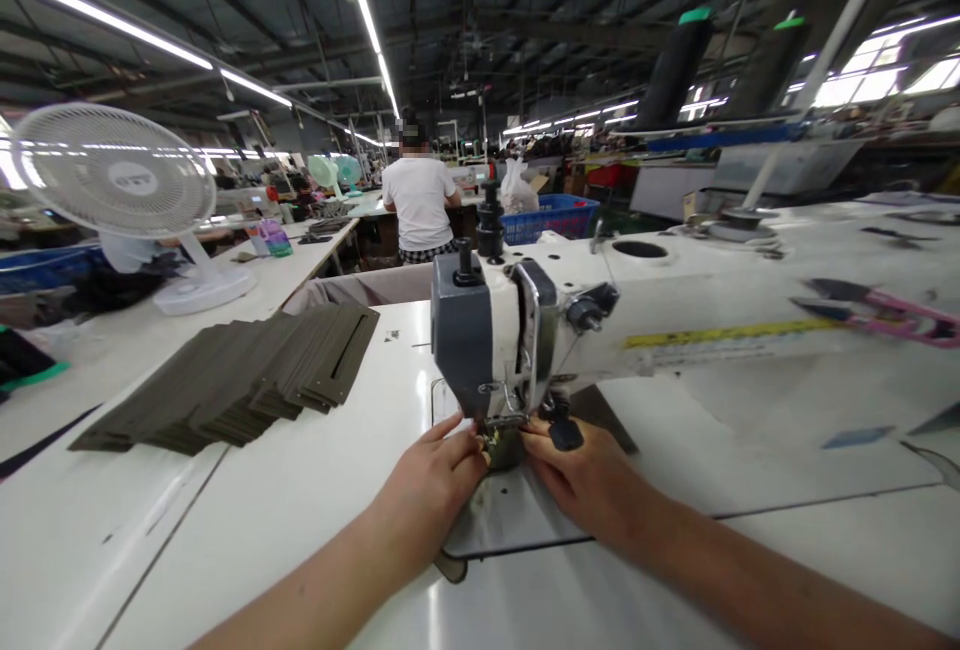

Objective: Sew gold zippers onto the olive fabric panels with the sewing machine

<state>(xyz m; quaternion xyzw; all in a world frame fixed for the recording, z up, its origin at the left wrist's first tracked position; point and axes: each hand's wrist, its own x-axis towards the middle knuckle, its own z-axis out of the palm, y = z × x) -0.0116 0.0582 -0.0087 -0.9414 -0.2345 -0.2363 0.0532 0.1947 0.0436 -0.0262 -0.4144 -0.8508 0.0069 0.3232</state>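
Note:
A white and grey sewing machine (461, 340) stands in front of me, and both hands are close beneath its needle area. A small dark olive fabric piece (505, 450) lies under the presser foot. On its left edge, my left hand (442, 475) pinches with thumb and forefinger pressed together. From the other side my right hand (589, 475) grips the fabric, its fingertips partly hidden by the machine's parts. Behind the right hand a flat dark olive panel (609, 418) shows on the table.
Left of the machine lies a fanned stack of olive panels (247, 380) on the white table (337, 470). A white fan (124, 180) stands farther left. Pink-handled thread snips (892, 310) rest on the machine arm. Beyond, a person in a white shirt (420, 200) faces away near a blue basket (551, 220).

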